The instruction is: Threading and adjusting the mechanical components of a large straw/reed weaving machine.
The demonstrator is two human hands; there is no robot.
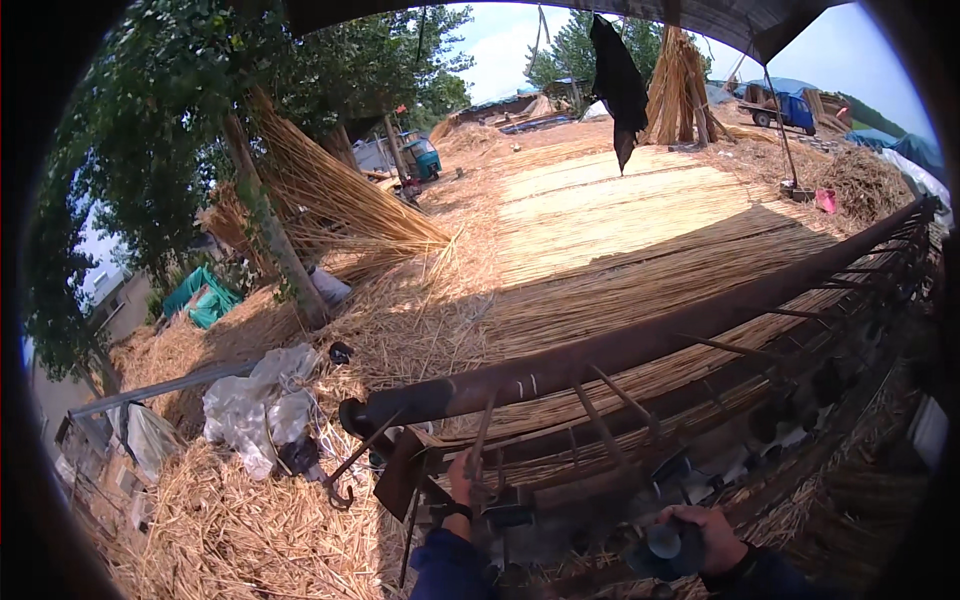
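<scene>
Long pipe [640, 348] is dark, matt metal — stalk mat [600, 215] looks dry and rough — plastic sheet [262, 405] is crinkled, glossy.

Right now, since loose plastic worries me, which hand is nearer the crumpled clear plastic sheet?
Left. The left hand is near the left end of the metal pipe, to the right of the plastic sheet; the right hand, around a dark object, is farther right.

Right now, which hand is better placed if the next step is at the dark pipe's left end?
Left, I'd judge: the left hand is nearer that end of the dark pipe, though its hold is unclear; the right hand sits farther along and holds a dark rounded object.
</scene>
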